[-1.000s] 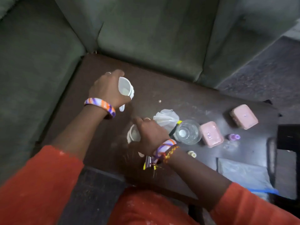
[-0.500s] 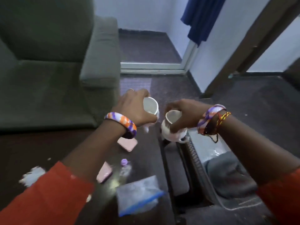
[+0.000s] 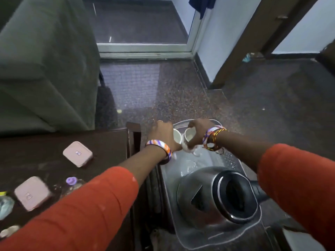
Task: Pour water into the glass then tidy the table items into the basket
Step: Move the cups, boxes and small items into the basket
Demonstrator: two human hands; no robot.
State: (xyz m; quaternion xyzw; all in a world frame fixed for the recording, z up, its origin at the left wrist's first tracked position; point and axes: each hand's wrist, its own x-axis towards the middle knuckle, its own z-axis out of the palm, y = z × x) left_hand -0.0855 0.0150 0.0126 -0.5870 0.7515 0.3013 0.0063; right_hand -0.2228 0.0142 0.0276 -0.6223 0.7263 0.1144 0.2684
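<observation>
Both hands are over the far end of the clear plastic basket [image 3: 241, 165], which stands on the floor at about 5 o'clock from the dark table [image 3: 45, 160]. The left hand [image 3: 162, 133] has its fingers curled round a white cup [image 3: 177, 136], and the right hand [image 3: 198, 130] grips a second white cup [image 3: 189, 137] by its rim; the two cups are just beside each other, at 12 o'clock in the basket. I cannot tell whether the cups already touch the basket floor. A steel kettle [image 3: 208, 194] with a black lid lies in the basket at 6 o'clock, near the person. On the table, two pink boxes [image 3: 78, 153] [image 3: 31, 193] remain, one at 10 o'clock from the other, and a small bottle with a purple cap [image 3: 71, 181] stands between them and the left sleeve [image 3: 81, 211]. A green sofa [image 3: 45, 60] stands at 11 o'clock.
</observation>
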